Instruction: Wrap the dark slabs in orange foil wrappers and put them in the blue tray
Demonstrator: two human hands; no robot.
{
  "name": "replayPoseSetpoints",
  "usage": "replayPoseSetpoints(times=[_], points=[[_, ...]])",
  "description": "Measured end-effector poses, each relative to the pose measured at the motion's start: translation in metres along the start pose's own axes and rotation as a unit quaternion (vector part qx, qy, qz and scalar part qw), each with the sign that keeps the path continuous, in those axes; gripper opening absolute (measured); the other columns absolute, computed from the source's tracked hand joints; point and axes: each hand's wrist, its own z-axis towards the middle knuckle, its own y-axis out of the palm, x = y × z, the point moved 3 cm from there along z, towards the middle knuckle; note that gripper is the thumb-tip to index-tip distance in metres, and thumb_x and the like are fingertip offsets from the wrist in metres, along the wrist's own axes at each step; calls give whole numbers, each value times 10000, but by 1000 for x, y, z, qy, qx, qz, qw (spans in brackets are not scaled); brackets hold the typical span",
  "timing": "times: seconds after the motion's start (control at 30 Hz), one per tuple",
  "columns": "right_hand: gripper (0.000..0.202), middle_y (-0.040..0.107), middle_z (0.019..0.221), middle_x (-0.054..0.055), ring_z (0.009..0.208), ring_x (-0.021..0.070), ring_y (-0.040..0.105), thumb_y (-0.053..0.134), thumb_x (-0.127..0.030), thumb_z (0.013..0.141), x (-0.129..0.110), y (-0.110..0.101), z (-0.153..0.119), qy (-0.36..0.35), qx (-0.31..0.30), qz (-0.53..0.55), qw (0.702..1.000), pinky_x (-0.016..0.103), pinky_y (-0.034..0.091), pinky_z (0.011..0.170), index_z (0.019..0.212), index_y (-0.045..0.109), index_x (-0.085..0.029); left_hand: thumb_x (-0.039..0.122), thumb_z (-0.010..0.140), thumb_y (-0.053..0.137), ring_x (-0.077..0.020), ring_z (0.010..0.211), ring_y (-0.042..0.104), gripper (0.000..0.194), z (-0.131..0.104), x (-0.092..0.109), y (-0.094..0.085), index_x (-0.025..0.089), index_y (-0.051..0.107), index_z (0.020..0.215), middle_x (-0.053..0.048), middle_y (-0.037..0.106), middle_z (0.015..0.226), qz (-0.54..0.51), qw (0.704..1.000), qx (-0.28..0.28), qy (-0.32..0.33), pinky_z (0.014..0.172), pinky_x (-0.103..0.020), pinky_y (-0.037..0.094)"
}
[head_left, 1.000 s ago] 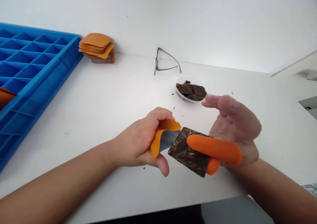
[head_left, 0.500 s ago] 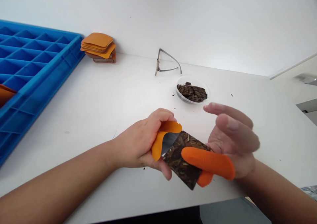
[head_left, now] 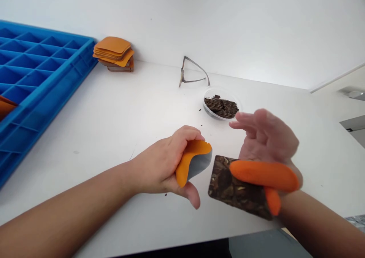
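Note:
In my left hand (head_left: 171, 161) is a small orange pouch (head_left: 194, 148), squeezed so its mouth gapes and the grey lining shows. My right hand (head_left: 265, 147) pinches a flat, dark brown pressed tea square (head_left: 236, 187) by its right side. Orange finger cots (head_left: 265, 174) cover the thumb and one finger that grip it; the other fingers are raised and bent. A small gap separates the tea square from the pouch mouth.
Beyond my hands, a round clear tub (head_left: 221, 105) holds dark stacked pieces, with eyeglasses (head_left: 184, 77) behind it. Orange pouches (head_left: 114, 51) are piled by the wall. A blue divided crate (head_left: 48, 91) stands at left, with orange pouches inside. Dark crumbs dot the white table (head_left: 108, 125).
My right hand has drawn the tea square rightward, away from the pouch mouth, and turned it. My left hand has stayed nearly in place with the pouch.

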Motion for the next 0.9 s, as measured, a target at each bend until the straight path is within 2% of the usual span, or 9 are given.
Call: replayPoseSetpoints(times=[0.07,0.17,0.3,0.43,0.53,0.63,0.73,0.8,0.9], points=[[490,383,1625,-69,1445,271,477,393,-330,1046,-5,1,-1,-5,58,46,997,492,561,1073,1517,395,-464,767,645,797,-145,755,532,881,0,1,1,258,391,1240,-57,566,1094,-8,1000,1,4,658,-297,469],[370,282,1691,-104,1523,274,399,454,-259,1028,-11,13,1,-30,-13,93,995,513,550,1106,1337,583,-415,751,670,789,-147,770,561,867,0,2,4,268,374,1258,-54,575,1111,-34,999,-6,19,672,-300,493],[318,333,1681,-51,1517,273,418,490,-177,1003,-9,20,4,-50,-28,109,992,527,546,1113,1227,627,-356,801,704,717,-165,806,583,840,-2,2,7,267,379,1258,-56,580,1101,-66,998,2,25,705,-323,514],[275,374,1663,-40,1500,283,436,499,-202,1017,-8,19,6,-16,-25,119,992,565,526,1115,1193,660,-340,818,753,655,-193,863,578,804,-4,0,9,251,389,1258,-57,580,1057,-86,996,12,2,758,-355,505],[262,445,1611,19,1442,278,490,523,-196,1009,-14,16,10,-16,-20,86,996,525,560,1054,1184,673,-321,799,782,646,-181,843,558,757,-3,1,8,251,401,1244,-45,573,1029,-107,994,13,-1,744,-340,485],[304,543,1465,87,1344,262,550,563,-130,965,-19,12,16,-54,-15,49,997,460,598,936,1186,679,-304,780,808,635,-164,809,545,729,-3,2,8,249,390,1243,-42,583,1019,-125,992,-3,-11,718,-325,478],[332,591,1102,71,1035,209,619,650,-69,886,-19,2,22,-103,13,-1,995,385,586,752,1111,719,-303,798,837,570,-166,826,552,728,-3,3,8,238,375,1259,-67,593,1067,-129,991,-14,-24,739,-339,490],[344,530,893,31,815,169,571,693,-48,852,-17,-5,25,-124,15,-20,992,348,531,629,1086,739,-296,806,842,553,-184,873,559,733,-3,2,8,235,378,1268,-85,584,1106,-125,992,-12,-23,773,-361,498],[376,548,797,9,689,136,527,684,-33,860,-13,-11,28,-118,-28,10,993,315,491,552,1147,736,-270,792,838,583,-222,947,562,742,-4,1,8,231,383,1281,-90,568,1095,-111,993,-6,-29,802,-390,501]])
